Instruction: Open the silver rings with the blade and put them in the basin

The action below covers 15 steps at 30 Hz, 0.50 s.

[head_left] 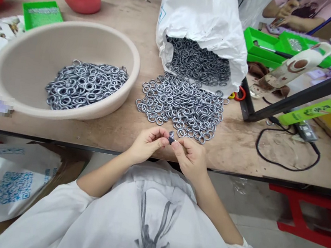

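My left hand (148, 143) and my right hand (191, 157) meet at the table's front edge, each with thumb and fingers pinched together. Between their fingertips is a small grey ring (171, 134), partly covered by the fingers; a dark bit shows below it. Just beyond my hands lies a loose pile of grey rings (184, 106). The pile spills from the mouth of a white sack (202, 16) lying on its side with more rings inside. To the left, a wide beige basin (20, 61) holds a heap of similar grey rings.
Green trays (42, 14) and a pink bowl (86, 2) of white pieces stand at the back left. On the right are a black metal bar (306, 80), a bottle (288, 70) and a looped cable (273, 162). Another person's hands (287, 13) are at the far right.
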### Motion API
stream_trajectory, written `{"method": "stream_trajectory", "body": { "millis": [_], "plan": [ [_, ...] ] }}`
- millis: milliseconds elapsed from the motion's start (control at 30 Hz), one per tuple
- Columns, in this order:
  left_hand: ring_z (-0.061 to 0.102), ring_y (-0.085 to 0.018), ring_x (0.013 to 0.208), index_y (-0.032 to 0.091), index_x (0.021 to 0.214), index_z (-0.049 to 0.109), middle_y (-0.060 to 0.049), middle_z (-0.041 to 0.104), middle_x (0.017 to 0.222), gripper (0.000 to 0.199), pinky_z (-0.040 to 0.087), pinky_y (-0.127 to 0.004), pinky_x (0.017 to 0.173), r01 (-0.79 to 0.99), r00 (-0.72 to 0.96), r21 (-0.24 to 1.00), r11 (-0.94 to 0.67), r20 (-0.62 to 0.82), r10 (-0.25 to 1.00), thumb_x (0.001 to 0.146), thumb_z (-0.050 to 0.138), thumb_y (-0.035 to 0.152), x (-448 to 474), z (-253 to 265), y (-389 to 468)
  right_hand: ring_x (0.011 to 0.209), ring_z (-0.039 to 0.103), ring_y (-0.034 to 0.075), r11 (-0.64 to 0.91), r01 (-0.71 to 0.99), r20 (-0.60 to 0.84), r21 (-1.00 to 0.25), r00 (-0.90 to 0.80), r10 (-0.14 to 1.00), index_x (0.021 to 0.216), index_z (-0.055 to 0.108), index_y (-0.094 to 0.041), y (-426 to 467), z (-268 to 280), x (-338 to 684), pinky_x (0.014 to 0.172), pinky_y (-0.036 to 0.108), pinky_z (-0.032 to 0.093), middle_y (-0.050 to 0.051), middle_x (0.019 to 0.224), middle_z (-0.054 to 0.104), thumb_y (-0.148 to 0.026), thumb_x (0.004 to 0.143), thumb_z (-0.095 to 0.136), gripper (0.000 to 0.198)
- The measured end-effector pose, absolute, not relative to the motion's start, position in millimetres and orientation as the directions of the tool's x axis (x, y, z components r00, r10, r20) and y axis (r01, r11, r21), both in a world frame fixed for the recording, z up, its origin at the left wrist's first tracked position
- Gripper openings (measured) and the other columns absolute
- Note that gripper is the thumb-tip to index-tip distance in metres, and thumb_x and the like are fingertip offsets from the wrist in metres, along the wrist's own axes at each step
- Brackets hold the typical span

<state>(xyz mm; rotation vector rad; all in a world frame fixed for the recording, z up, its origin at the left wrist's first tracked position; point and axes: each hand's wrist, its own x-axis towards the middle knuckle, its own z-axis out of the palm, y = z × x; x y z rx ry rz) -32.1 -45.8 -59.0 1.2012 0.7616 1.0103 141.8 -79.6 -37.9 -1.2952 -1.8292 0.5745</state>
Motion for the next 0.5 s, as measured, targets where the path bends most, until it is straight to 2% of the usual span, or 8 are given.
{"method": "stream_trajectory", "body": {
  "millis": [133,300,400,500],
  "plan": [
    [0.050,-0.009,0.062,0.016,0.082,0.062,0.001,0.058,0.072,0.037,0.044,-0.022,0.063,-0.230,0.398,0.972,0.048,0.049,0.916,0.077,0.076,0.050,-31,-58,-47,0.062,0.051,0.012,0.381,0.561,0.356,-0.735,-0.160,0.921,0.075,0.065,-0.018,-83,-34,142,0.061,0.025,0.036,-0.002,0.064,0.057,-0.033,0.096,0.055,0.027],
    [0.048,-0.010,0.062,0.015,0.082,0.062,0.001,0.056,0.070,0.038,0.041,-0.023,0.061,-0.190,0.421,0.981,0.034,0.050,0.905,0.080,0.073,0.051,-31,-56,-49,0.057,0.046,0.011,0.306,0.536,0.264,-0.787,-0.157,0.952,0.070,0.061,-0.019,-80,-38,145,0.057,0.026,0.033,-0.003,0.059,0.052,-0.038,0.096,0.053,0.033],
    [0.049,-0.011,0.064,0.015,0.079,0.063,0.000,0.057,0.070,0.037,0.040,-0.024,0.062,-0.181,0.510,0.983,-0.012,0.104,0.854,0.081,0.072,0.051,-31,-54,-54,0.056,0.043,0.011,0.197,0.508,0.192,-0.838,-0.063,0.979,0.067,0.056,-0.020,-70,-45,151,0.056,0.026,0.032,-0.004,0.057,0.048,-0.047,0.095,0.052,0.039],
    [0.050,-0.011,0.065,0.014,0.077,0.063,-0.001,0.059,0.072,0.038,0.042,-0.024,0.063,-0.201,0.524,0.980,-0.001,0.108,0.845,0.080,0.074,0.050,-31,-50,-55,0.056,0.040,0.012,0.150,0.434,0.196,-0.888,0.064,0.979,0.067,0.052,-0.021,-65,-46,155,0.056,0.027,0.032,-0.004,0.057,0.043,-0.055,0.095,0.049,0.044]
  ]
}}
